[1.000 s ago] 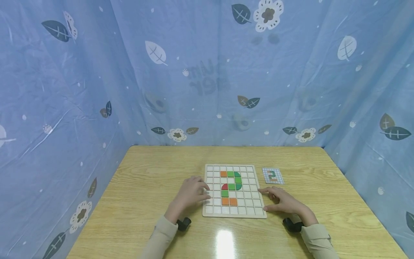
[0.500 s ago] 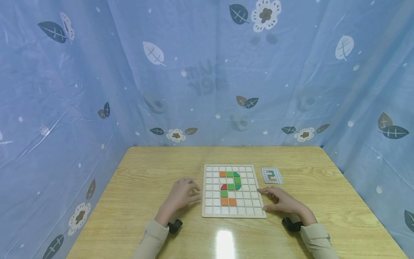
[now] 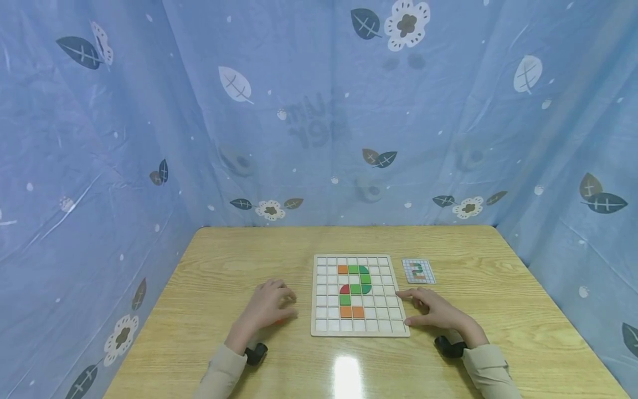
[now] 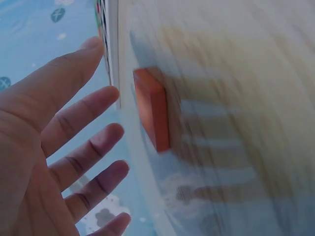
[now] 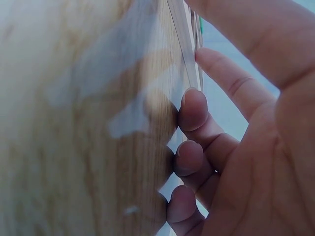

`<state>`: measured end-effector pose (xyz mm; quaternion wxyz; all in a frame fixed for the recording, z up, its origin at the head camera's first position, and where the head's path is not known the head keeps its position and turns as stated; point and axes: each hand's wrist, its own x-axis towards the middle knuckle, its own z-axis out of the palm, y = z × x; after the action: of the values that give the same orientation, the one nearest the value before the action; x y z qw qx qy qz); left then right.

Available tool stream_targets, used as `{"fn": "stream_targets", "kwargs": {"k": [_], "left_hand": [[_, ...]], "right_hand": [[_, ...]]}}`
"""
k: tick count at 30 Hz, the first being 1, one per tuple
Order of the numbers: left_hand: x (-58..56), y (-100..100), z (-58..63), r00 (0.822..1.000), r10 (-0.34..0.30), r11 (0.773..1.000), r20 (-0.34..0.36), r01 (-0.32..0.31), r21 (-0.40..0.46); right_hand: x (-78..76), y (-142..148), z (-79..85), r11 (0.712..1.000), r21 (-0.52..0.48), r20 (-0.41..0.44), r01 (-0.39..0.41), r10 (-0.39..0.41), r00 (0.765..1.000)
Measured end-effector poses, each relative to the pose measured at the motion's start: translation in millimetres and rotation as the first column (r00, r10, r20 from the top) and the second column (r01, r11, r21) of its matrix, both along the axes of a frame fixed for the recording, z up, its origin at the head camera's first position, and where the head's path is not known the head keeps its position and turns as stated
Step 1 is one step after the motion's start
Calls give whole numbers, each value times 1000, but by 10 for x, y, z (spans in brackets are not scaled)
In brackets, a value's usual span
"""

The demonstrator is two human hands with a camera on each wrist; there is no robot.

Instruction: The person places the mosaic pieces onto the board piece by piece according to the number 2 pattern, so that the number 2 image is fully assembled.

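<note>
In the head view my left hand (image 3: 269, 302) hovers over the table left of the board, thumb and fingers spread and holding nothing. Just beyond its fingertips in the left wrist view lies a flat orange square tile (image 4: 152, 110) on the table; the hand mostly hides it from the head view. The pale wooden grid board (image 3: 359, 333) carries green, orange and red tiles in a figure like a 2. At the board's right edge rests my right hand (image 3: 438, 310), index fingertip and thumb against the rim, with its other fingers bent down on the wood.
A small picture card (image 3: 418, 271) with a coloured 2 on a grid lies right of the board. The wooden table (image 3: 249, 249) is enclosed by a blue patterned curtain (image 3: 299, 111) at the back and sides. Black wrist cameras hang under both wrists.
My left hand has moved left, away from the board's left edge, and now stands over the orange tile. The right hand stays at the board's right rim.
</note>
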<state>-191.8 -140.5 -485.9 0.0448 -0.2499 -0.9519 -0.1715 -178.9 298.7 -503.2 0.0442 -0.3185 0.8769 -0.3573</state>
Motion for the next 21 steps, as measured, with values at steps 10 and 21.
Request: {"fn": "stream_targets", "kwargs": {"k": [10, 21], "left_hand": [[68, -171, 7, 997, 47, 999, 55, -47, -8], [137, -280, 31, 995, 54, 999, 83, -53, -10]], "right_hand": [[13, -12, -2, 999, 30, 5, 28, -28, 1000], [2, 9, 11, 1000, 20, 26, 11, -11, 1000]]}}
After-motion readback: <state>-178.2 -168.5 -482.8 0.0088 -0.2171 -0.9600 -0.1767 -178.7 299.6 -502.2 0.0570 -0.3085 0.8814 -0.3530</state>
